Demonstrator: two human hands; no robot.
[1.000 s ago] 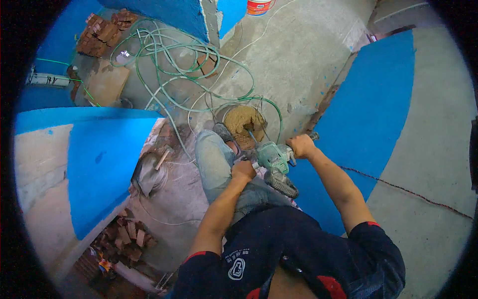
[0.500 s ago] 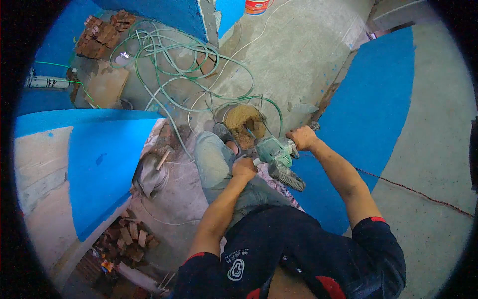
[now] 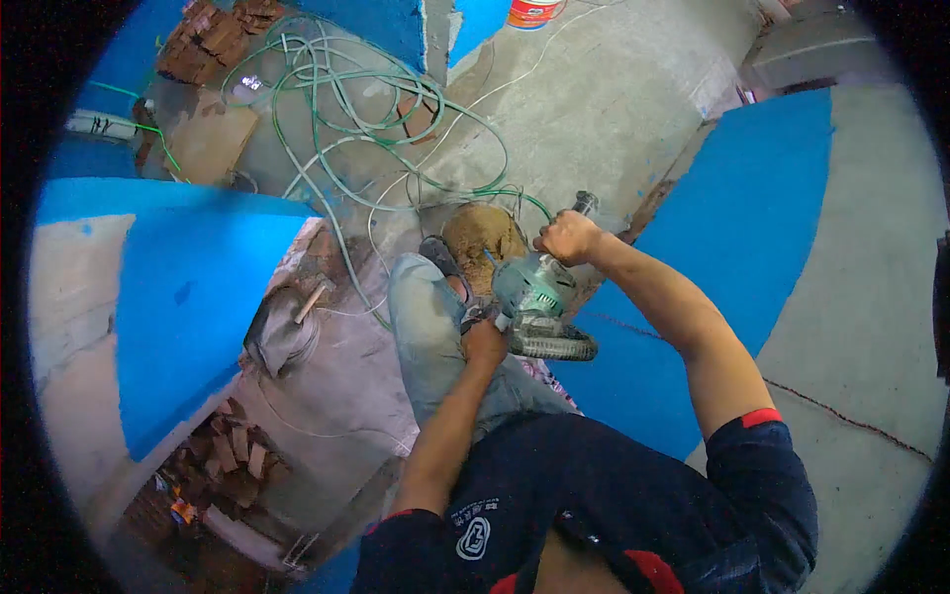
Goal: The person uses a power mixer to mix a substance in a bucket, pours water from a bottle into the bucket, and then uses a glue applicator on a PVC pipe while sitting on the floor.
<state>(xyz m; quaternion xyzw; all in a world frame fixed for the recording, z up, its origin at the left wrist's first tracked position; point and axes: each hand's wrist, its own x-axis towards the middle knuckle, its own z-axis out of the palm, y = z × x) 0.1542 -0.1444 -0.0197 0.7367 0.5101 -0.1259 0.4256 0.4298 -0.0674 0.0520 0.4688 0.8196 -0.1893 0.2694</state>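
I grip a green power mixer [image 3: 529, 297] with both hands. My left hand [image 3: 483, 342] is closed on its handle on the near left side, and my right hand [image 3: 566, 236] is closed on the far right handle. The tool's blue shaft points down into a round bucket of tan mortar [image 3: 473, 233]; its lower end is hidden in the mix. My jeans-clad leg [image 3: 421, 337] and a sandaled foot are just left of the bucket.
Tangled green hose [image 3: 366, 119] and cables lie across the floor. Brick stacks [image 3: 203, 45] and broken bricks [image 3: 228, 445] are at upper and lower left, a board [image 3: 213, 134] nearby. Blue-painted walls [image 3: 188, 307] flank me. A red-and-white bucket [image 3: 534, 12] stands at the back.
My right hand and the mixer's right handle have swung up and inward over the bucket. My left hand sits slightly lower. The view has shifted a little.
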